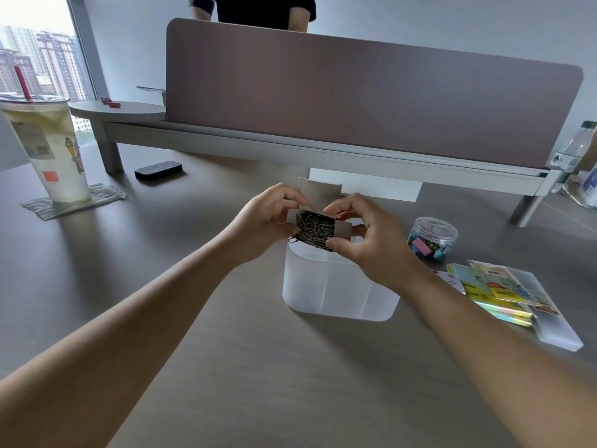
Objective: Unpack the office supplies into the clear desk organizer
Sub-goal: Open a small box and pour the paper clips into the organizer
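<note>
Above the clear organizer [339,286], both hands hold an opened paperclip box [318,229]

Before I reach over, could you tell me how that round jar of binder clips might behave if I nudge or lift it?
The jar stands upright on its flat base on the desk, so a nudge would probably slide it, not roll it. It looks only partly filled with clips, so the load may shift and rattle. Its clear, smooth plastic wall could be a bit slippery, so grip it round the sides.

We count two hands [268,215] [365,240], one clear organizer [336,286], one open box of paper clips [318,229], one jar of binder clips [433,237], one drink cup [48,147], one eraser [159,170], and one bottle [578,147].
</note>
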`<state>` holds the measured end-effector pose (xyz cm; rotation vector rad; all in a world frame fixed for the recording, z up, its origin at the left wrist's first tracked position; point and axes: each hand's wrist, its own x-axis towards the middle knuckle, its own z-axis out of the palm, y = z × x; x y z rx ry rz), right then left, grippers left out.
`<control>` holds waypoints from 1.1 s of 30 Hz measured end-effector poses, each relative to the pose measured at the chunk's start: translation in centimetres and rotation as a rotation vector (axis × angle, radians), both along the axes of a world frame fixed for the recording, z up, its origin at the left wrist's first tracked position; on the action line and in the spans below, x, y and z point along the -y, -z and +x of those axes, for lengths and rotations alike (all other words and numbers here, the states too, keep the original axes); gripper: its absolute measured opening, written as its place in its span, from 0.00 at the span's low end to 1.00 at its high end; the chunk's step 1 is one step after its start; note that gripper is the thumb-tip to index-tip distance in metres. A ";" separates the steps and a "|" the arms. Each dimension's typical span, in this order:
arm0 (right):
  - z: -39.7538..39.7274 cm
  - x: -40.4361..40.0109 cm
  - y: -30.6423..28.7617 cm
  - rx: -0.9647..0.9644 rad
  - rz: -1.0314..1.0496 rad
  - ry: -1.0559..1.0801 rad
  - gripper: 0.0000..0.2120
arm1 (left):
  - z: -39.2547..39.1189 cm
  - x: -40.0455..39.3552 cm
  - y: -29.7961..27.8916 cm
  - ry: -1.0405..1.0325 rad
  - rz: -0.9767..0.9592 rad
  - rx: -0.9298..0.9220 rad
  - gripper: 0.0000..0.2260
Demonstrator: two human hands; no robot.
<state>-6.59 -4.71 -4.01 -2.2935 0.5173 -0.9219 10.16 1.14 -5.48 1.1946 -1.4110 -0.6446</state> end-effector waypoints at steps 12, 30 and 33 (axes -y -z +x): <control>0.0 0.0 0.0 0.019 -0.006 0.001 0.19 | -0.1 0.1 0.1 -0.012 0.002 -0.006 0.19; 0.2 -0.1 0.1 -0.047 -0.081 0.042 0.16 | -0.1 -0.4 -0.4 0.035 0.048 -0.027 0.19; 0.2 -0.1 0.0 -0.043 -0.083 0.035 0.16 | -0.1 -0.4 -0.4 0.037 0.055 -0.027 0.19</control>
